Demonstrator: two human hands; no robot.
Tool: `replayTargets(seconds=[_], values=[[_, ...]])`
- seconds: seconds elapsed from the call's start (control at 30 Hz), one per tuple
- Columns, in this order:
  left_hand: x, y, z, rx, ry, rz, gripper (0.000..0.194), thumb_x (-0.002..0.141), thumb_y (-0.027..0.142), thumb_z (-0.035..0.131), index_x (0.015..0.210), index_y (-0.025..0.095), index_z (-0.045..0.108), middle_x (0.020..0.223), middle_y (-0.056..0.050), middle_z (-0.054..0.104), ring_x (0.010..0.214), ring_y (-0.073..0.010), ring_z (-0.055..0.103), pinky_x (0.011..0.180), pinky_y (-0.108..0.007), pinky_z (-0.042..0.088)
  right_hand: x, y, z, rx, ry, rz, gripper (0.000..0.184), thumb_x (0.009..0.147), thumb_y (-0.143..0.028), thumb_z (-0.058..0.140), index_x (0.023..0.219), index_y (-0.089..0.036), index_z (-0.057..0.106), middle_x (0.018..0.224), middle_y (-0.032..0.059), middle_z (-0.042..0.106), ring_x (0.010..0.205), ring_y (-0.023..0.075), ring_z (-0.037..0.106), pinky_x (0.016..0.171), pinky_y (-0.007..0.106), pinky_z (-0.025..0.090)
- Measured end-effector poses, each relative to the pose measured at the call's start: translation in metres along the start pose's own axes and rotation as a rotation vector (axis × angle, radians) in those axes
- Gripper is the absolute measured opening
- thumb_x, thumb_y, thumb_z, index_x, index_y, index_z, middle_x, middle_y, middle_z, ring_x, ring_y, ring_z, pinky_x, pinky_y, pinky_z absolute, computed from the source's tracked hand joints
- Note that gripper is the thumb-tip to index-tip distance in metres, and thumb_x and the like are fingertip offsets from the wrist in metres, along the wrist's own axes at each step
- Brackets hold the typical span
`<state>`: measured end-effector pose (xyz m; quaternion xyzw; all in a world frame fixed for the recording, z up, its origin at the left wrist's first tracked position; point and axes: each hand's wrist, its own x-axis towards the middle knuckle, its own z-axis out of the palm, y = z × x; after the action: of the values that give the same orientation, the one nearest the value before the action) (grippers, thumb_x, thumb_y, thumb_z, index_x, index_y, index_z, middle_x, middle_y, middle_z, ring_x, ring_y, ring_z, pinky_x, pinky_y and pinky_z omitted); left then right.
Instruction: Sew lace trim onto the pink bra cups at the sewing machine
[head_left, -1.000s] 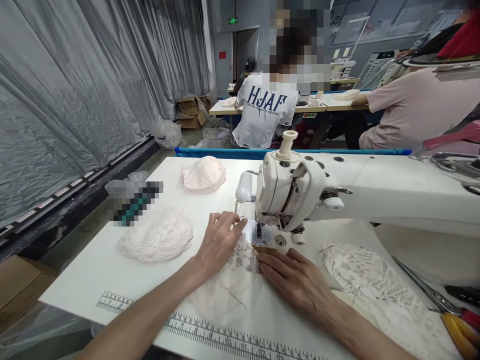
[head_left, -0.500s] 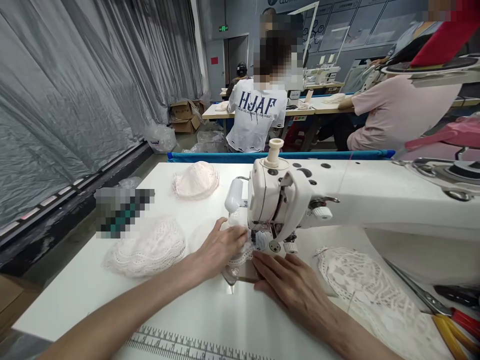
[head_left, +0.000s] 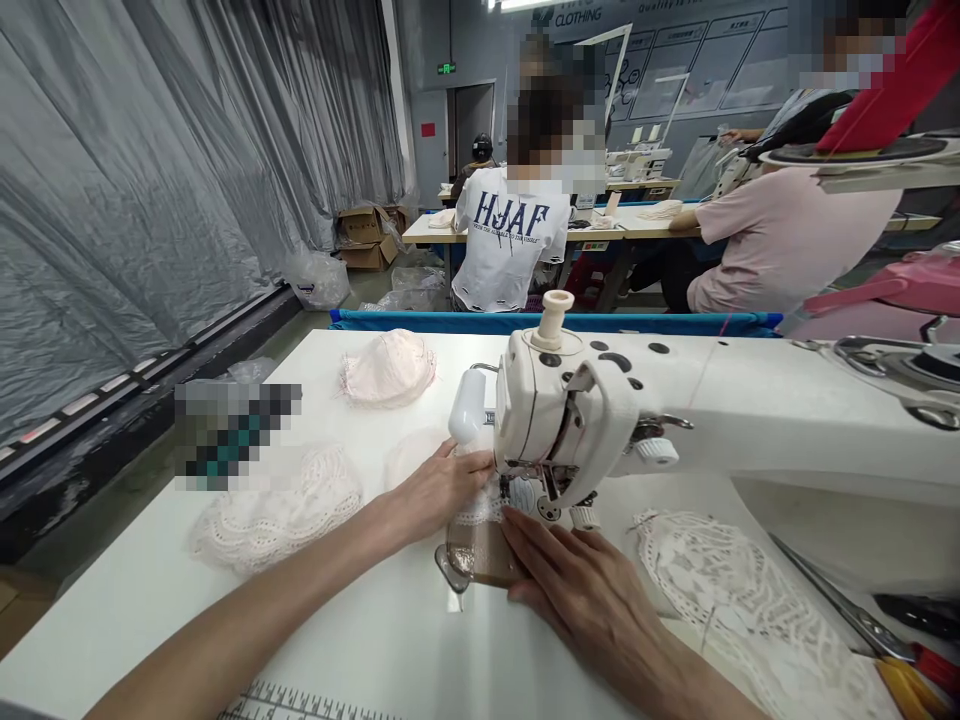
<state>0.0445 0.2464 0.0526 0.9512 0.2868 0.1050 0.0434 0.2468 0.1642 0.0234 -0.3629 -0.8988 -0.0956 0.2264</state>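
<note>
A white sewing machine (head_left: 536,420) stands in front of me, with white lace fabric (head_left: 478,511) under its needle area. My left hand (head_left: 439,490) is closed on the lace from the left; its fingertips are partly hidden behind the machine head. My right hand (head_left: 581,580) lies open and flat on the bed to the right, fingers stretched forward and close together, fingertips at the lace's near right edge. Between the hands shows a brownish plate (head_left: 480,555) with a clear cover on the bed.
Lace pieces (head_left: 281,510) and a pale pink cup-shaped piece (head_left: 388,368) lie on the left of the table. More lace (head_left: 739,575) is at right, near scissors (head_left: 847,600). A printed ruler (head_left: 300,704) runs along the front. Co-workers (head_left: 510,240) sit beyond a blue bar (head_left: 420,321).
The lace edge has shifted away from me, toward the needle, baring more of the brownish plate. My left hand has moved slightly with it. The view has tilted up a little.
</note>
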Motion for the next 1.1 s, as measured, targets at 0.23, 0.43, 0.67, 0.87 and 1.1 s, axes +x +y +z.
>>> replayTargets(seconds=[0.23, 0.43, 0.67, 0.87, 1.1], values=[[-0.015, 0.029, 0.005, 0.144, 0.176, 0.02, 0.025, 0.088, 0.002, 0.034, 0.104, 0.012, 0.051, 0.1, -0.007, 0.06, 0.091, -0.0154, 0.056, 0.099, -0.04, 0.028, -0.001, -0.001, -0.002, 0.038, 0.006, -0.007, 0.048, 0.099, -0.038, 0.025, 0.109, -0.006, 0.059, 0.11, 0.0168, 0.065, 0.069, 0.0184, 0.062, 0.057, 0.032, 0.04], [-0.029, 0.052, 0.015, 0.176, 0.2, 0.033, 0.02, 0.087, 0.002, 0.042, 0.098, 0.013, 0.055, 0.089, -0.006, 0.061, 0.089, -0.0176, 0.056, 0.084, -0.038, 0.037, 0.0, -0.003, -0.007, 0.154, 0.027, -0.025, 0.036, 0.099, -0.031, 0.032, 0.097, -0.011, 0.062, 0.097, 0.0106, 0.068, 0.075, 0.0193, 0.061, 0.06, 0.032, 0.038], [-0.029, 0.051, 0.021, 0.226, 0.286, 0.055, 0.022, 0.088, 0.002, 0.04, 0.093, 0.013, 0.058, 0.085, -0.006, 0.061, 0.087, -0.0172, 0.056, 0.082, -0.037, 0.038, -0.001, -0.003, -0.005, 0.137, 0.028, -0.022, 0.038, 0.099, -0.034, 0.032, 0.098, -0.01, 0.061, 0.1, 0.0111, 0.068, 0.074, 0.0203, 0.061, 0.061, 0.033, 0.038], [-0.028, 0.053, 0.021, 0.224, 0.301, 0.053, 0.019, 0.087, 0.001, 0.043, 0.087, 0.013, 0.059, 0.082, -0.005, 0.061, 0.085, -0.0164, 0.057, 0.081, -0.036, 0.038, -0.001, -0.004, -0.006, 0.152, 0.024, -0.001, 0.04, 0.1, -0.034, 0.029, 0.102, -0.009, 0.06, 0.1, 0.0115, 0.068, 0.072, 0.0194, 0.062, 0.059, 0.033, 0.04], [-0.026, 0.046, 0.023, 0.217, 0.326, 0.032, 0.019, 0.086, 0.001, 0.043, 0.09, 0.012, 0.058, 0.083, -0.004, 0.062, 0.085, -0.0156, 0.057, 0.086, -0.037, 0.036, 0.003, -0.002, -0.005, 0.122, 0.009, -0.014, 0.044, 0.1, -0.036, 0.026, 0.108, -0.007, 0.058, 0.105, 0.0142, 0.067, 0.072, 0.0186, 0.063, 0.058, 0.032, 0.043]])
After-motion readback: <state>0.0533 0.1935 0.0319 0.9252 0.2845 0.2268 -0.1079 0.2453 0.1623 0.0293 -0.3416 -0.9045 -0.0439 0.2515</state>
